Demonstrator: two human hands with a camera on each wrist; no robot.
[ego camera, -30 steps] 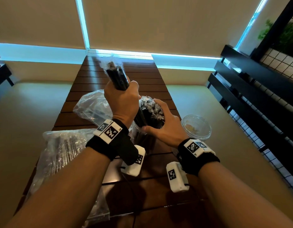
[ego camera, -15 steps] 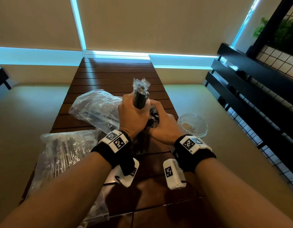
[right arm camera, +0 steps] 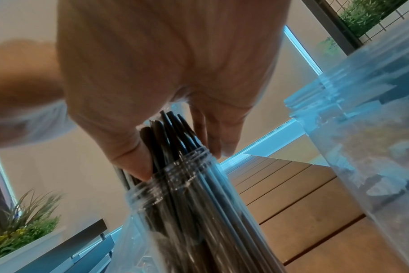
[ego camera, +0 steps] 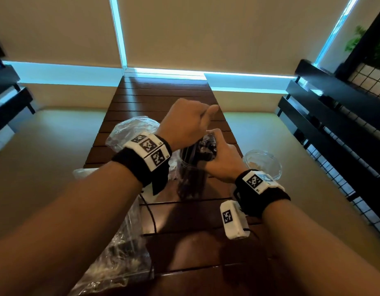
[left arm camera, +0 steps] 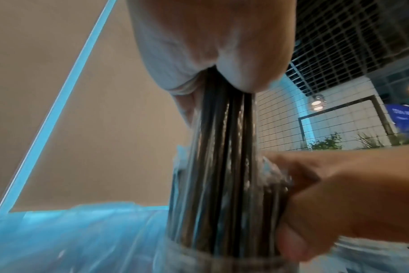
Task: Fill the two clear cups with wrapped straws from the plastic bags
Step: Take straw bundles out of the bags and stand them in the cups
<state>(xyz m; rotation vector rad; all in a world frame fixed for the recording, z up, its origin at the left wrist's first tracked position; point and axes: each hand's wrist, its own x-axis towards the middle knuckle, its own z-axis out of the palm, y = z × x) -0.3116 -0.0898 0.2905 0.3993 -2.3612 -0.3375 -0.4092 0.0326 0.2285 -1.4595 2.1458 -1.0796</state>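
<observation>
A long dark brown slatted wooden table is seen beneath both arms. Two crinkled clear plastic bags are laid on its left part, one near and one farther back. A tall clear plastic cup is stood upright at the middle, packed with black straws in clear wrappers. A second clear plastic cup is set just to its right. The left hand is closed around the upper part of a straw bundle above the cup. The right hand is curled around the straws at the cup's rim
</observation>
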